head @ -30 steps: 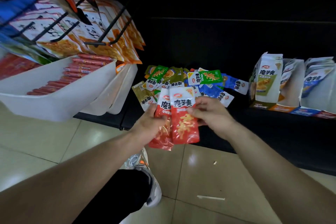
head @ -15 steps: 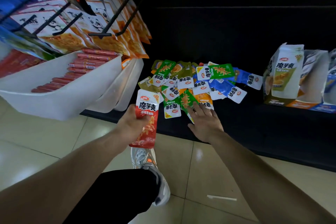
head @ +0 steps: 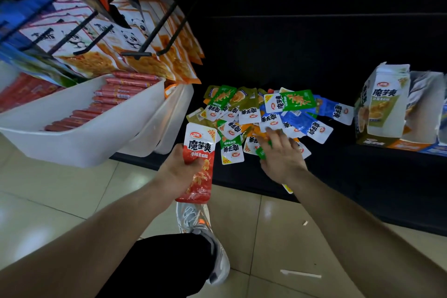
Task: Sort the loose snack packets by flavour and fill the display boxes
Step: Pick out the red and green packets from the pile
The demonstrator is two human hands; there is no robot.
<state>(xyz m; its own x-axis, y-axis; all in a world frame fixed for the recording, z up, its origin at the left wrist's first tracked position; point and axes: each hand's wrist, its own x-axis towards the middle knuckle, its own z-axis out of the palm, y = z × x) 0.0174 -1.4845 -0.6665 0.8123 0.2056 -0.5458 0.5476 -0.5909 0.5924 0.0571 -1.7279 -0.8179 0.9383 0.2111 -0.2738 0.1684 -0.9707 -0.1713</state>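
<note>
Right hand point(head: 281, 160) advanced, blurred, hiding orange packets point(head: 249, 128).

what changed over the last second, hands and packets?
The right hand let go of the red foil snack packets and moved forward to the mixed pile of loose green, blue and orange packets, fingers spread on it. The left hand still grips the red packets. The white cardboard display boxes stayed put.
</note>
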